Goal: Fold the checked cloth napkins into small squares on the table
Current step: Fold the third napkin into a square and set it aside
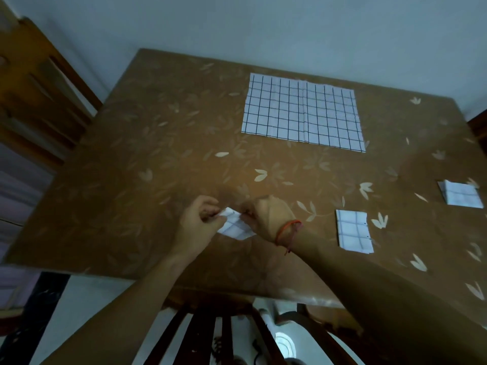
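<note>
A small folded checked napkin (234, 225), white with dark lines, lies near the table's front middle. My left hand (200, 224) pinches its left edge and my right hand (266, 216), with a red thread at the wrist, pinches its right edge. A large checked napkin (303, 111) lies spread flat at the far side of the table. Two folded squares rest to the right: one folded napkin (354, 231) close to my right forearm, another folded napkin (459, 196) at the right border of the view.
The table (158, 159) wears a brown cloth with pale leaf prints. A wooden chair (39, 83) stands at the far left, another chair back (224, 335) sits below the front edge. A pale wall lies behind.
</note>
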Motion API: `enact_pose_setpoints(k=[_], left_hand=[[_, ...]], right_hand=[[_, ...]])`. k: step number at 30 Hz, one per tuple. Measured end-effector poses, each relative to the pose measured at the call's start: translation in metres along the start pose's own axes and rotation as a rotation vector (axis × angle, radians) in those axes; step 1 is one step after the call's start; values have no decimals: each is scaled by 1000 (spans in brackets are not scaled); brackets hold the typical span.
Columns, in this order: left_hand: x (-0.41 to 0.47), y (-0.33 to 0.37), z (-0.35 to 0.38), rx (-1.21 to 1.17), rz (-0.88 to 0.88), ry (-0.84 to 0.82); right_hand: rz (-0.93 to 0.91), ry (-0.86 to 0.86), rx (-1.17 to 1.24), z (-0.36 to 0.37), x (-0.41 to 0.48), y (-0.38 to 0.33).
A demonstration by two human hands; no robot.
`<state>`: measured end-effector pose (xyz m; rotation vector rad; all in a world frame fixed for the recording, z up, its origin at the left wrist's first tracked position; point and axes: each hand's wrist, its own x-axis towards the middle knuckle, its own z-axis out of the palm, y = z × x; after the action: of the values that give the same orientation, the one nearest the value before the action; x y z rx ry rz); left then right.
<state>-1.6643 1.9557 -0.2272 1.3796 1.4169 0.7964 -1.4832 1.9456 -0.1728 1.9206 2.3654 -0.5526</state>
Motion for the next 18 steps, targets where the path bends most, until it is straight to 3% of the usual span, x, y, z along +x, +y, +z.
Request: enact_pose_setpoints(k=[5, 9, 18], left_hand=[[1, -1, -42, -143, -230, 35], [-2, -4, -66, -245, -289, -21], [-3, -11, -114, -174, -287, 94]], right_hand=[[246, 196, 563, 11, 13, -4], [339, 201, 968, 13, 14, -28], [418, 126, 1247, 32, 30, -80]])
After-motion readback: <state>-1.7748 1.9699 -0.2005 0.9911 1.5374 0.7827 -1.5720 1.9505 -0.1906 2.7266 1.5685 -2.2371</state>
